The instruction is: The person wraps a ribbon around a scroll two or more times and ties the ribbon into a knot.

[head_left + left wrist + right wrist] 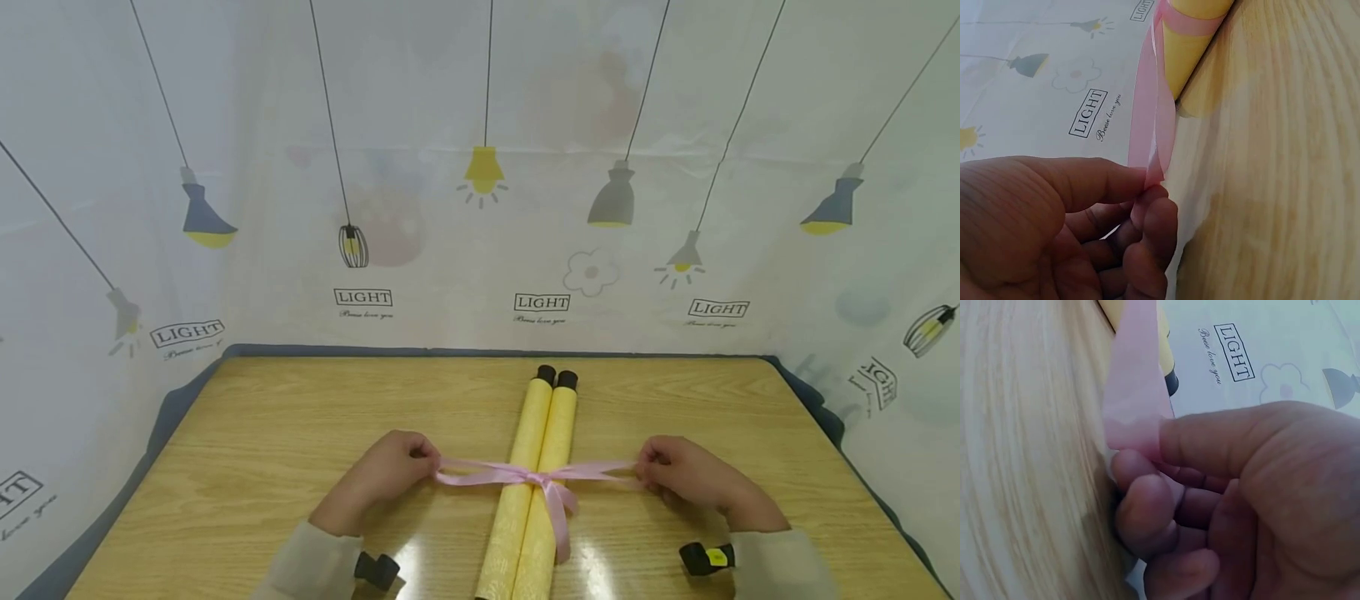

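Two yellow scrolls [529,421] with black end knobs [567,381] lie side by side on the table, pointing away from me. A pink ribbon [557,517] binds them, knotted on top with a tail hanging toward the front. To the left, my left hand [390,471] pinches one stretch of the ribbon between thumb and forefinger; the left wrist view shows that folded ribbon [1146,112] running up to the scroll. On the other side, my right hand [688,473] pinches the opposite stretch, seen as a wide band of ribbon [1132,381] in the right wrist view.
The wooden table [300,400] has a dark border at its back and sides. Behind it hangs a pale cloth [442,275] printed with lamps and the word LIGHT. Black wrist devices [377,572] sit at both sleeves.
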A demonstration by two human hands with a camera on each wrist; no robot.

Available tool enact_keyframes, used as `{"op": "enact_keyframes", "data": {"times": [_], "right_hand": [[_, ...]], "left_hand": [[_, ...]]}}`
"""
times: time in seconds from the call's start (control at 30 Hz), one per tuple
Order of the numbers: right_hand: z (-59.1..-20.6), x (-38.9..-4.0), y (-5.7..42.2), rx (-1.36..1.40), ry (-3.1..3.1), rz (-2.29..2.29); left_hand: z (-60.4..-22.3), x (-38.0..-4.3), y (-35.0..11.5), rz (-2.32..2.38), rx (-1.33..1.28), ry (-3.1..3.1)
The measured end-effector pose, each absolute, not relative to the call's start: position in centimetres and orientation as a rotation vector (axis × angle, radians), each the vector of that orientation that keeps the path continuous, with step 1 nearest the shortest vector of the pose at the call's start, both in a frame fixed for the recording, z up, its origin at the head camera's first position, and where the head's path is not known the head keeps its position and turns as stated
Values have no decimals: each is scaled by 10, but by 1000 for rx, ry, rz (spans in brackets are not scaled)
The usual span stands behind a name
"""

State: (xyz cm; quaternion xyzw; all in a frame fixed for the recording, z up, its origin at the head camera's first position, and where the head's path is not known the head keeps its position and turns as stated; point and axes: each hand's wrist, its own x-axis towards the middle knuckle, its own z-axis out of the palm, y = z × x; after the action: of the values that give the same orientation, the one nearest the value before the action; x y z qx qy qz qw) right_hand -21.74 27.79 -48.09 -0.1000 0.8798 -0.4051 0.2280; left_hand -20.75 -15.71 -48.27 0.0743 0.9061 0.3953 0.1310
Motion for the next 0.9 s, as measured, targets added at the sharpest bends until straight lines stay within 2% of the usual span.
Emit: {"op": "enact_keyframes", "data": {"times": [0.27,0.53,0.67,0.9], "right_hand": [[-475,-215,272,-226,2498,-1090],[-460,-215,266,-370,2558,-1076],[-453,-212,259,-339,2598,-1109],[-438,-203,245,-376,2820,-1061]], "left_hand": [[-485,-209,-155,1187,194,2646],[-483,-210,-152,1213,185,2644],[-482,-209,-151,1246,129,2675],[-462,-201,-147,1278,70,2836]]}}
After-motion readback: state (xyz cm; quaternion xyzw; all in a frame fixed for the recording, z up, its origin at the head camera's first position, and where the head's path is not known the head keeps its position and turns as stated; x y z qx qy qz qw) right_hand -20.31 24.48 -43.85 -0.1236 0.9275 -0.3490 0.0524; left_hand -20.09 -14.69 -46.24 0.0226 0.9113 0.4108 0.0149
